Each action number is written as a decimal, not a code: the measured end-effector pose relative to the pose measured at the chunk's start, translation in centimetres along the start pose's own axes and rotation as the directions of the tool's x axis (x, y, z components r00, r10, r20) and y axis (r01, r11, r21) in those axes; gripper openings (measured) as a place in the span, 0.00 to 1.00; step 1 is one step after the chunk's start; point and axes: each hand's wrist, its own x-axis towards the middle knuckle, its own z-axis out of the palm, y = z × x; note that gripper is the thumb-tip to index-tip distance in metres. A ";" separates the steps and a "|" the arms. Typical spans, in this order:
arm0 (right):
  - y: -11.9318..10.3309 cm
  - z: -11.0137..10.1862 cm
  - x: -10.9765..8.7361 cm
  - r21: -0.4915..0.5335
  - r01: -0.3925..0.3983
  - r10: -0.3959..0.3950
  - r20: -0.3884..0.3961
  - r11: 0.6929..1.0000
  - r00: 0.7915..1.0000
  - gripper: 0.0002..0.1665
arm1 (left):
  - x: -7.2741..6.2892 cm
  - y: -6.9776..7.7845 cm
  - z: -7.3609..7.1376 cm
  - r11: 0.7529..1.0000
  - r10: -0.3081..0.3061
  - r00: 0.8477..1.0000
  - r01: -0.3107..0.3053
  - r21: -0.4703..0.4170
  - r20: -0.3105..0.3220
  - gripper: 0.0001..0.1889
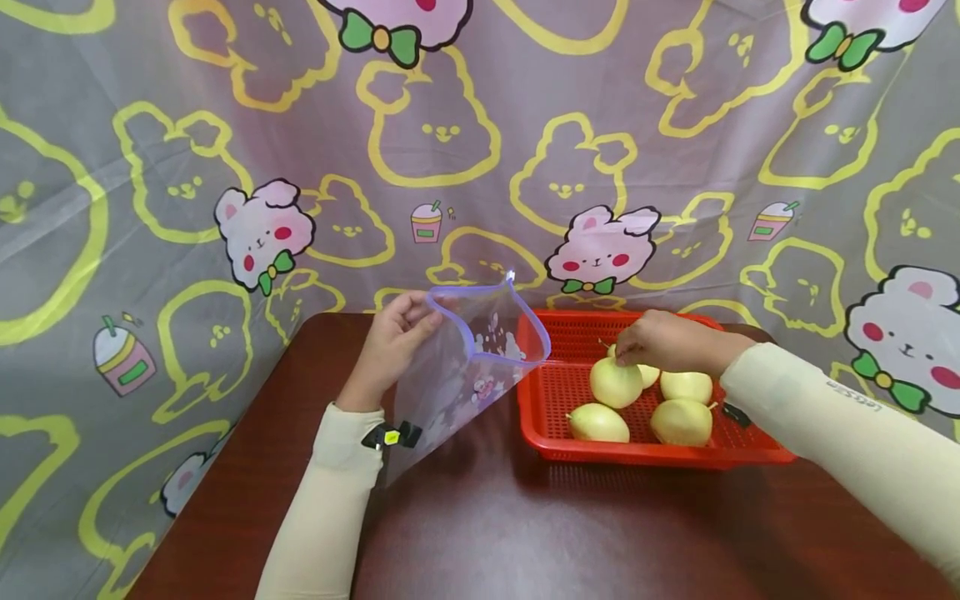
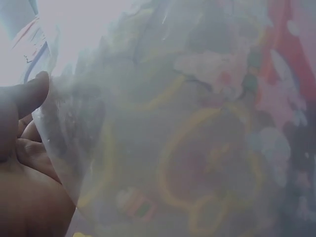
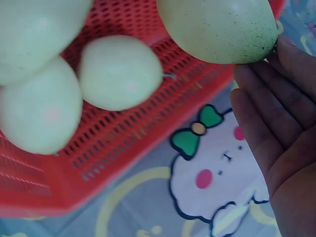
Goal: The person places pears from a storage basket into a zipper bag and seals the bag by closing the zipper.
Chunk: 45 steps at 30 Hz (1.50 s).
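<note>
I see the left hand (image 1: 397,342) on the left, its thumb and fingers pinching the edge of a see-through zip bag (image 1: 442,392). The bag leans, and its purple mouth gapes wide. Next to it, a red plastic basket (image 1: 652,454) sits on the shiny brown table (image 1: 487,533). One yellow-green pear (image 1: 617,385) is up over the basket, near the other pears (image 1: 681,422) in there. The right hand (image 1: 663,342) holds that pear at its stem end, fingertips close together.
</note>
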 end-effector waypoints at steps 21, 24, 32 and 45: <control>-3.6 -6.4 2.7 -0.126 0.044 -0.051 -0.051 0.991 0.997 0.05 | 0.4 0.2 1.4 0.999 -0.036 0.999 0.036 0.033 0.014 0.12; -4.3 -7.1 2.9 -0.124 0.037 -0.044 -0.049 0.992 0.998 0.04 | 0.4 0.2 1.5 0.999 -0.042 0.999 0.042 0.029 0.008 0.12; -6.0 -9.2 3.6 -0.159 0.044 -0.062 -0.111 0.986 0.992 0.03 | 0.1 0.2 1.6 0.997 -0.067 0.998 0.067 0.026 0.007 0.11; -8.1 -11.6 4.8 -0.198 0.118 -0.153 -0.172 0.973 0.973 0.04 | 0.0 0.0 1.9 0.998 -0.061 0.998 0.060 0.026 0.019 0.11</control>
